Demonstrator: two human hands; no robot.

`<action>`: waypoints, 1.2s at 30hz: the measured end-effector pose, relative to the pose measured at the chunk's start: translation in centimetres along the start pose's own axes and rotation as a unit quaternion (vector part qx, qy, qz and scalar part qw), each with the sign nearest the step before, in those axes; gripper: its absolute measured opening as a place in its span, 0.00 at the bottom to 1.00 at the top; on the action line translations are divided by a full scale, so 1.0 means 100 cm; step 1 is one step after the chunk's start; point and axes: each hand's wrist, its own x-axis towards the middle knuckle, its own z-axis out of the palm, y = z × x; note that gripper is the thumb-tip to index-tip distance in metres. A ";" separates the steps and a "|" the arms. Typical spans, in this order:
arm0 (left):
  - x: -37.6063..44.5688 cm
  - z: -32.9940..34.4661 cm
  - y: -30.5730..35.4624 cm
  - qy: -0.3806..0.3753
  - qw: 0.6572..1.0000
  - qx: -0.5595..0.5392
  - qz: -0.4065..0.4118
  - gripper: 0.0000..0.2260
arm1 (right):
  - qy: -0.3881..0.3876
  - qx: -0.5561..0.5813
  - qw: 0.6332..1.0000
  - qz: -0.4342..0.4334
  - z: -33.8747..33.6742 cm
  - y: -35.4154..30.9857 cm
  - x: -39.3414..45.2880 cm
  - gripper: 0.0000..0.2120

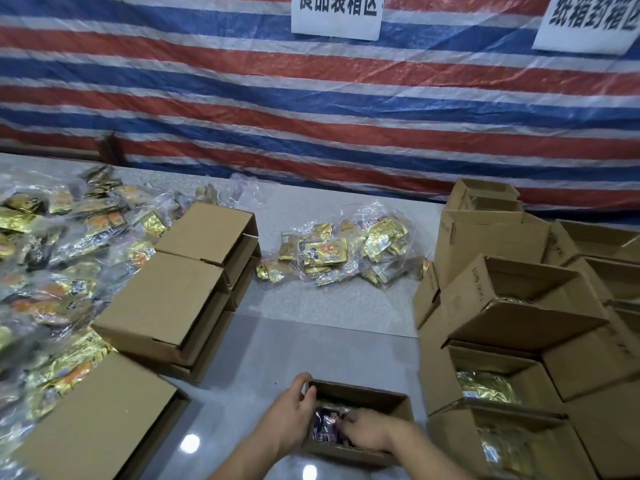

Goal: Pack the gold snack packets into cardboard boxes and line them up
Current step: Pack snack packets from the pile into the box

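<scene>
Open box: small cardboard box (pixel 360 441) at the near edge of the table (pixel 311 306), top flaps open; packets lie inside it
Left hand: left hand (pixel 289 415) grips the left wall of the open box, thumb over the rim, fingers curled on the outside
Right hand: right hand (pixel 363 433) is down inside the box, fingers bent on a dark-printed packet (pixel 327 426); if it pinches or only presses, I cannot tell
Loose packets: gold snack packets (pixel 343 252) in clear bags at the middle of the table; a bigger heap (pixel 52 271) at the left
Closed boxes: row of shut boxes (pixel 166 299) on the left, touching each other
Filled boxes: open boxes (pixel 512 341) stacked on the right; gold packets show inside two
Background: striped tarp (pixel 311 116) with two white paper signs (pixel 337 15)
</scene>
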 end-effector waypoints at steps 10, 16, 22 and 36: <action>-0.008 -0.007 0.001 -0.008 0.996 0.080 0.024 0.07 | 0.026 0.033 0.999 -0.025 0.006 -0.002 -0.023 0.29; 0.005 -0.017 0.011 0.025 0.995 0.099 0.009 0.22 | 0.251 0.201 0.940 -0.114 -0.032 0.001 -0.057 0.16; 0.121 -0.040 0.079 0.114 0.953 0.270 0.079 0.23 | 0.361 0.287 0.885 -0.068 -0.094 0.022 -0.027 0.10; 0.350 -0.049 0.105 0.110 0.806 0.580 0.043 0.50 | 0.319 0.271 0.907 -0.042 -0.116 0.062 0.067 0.18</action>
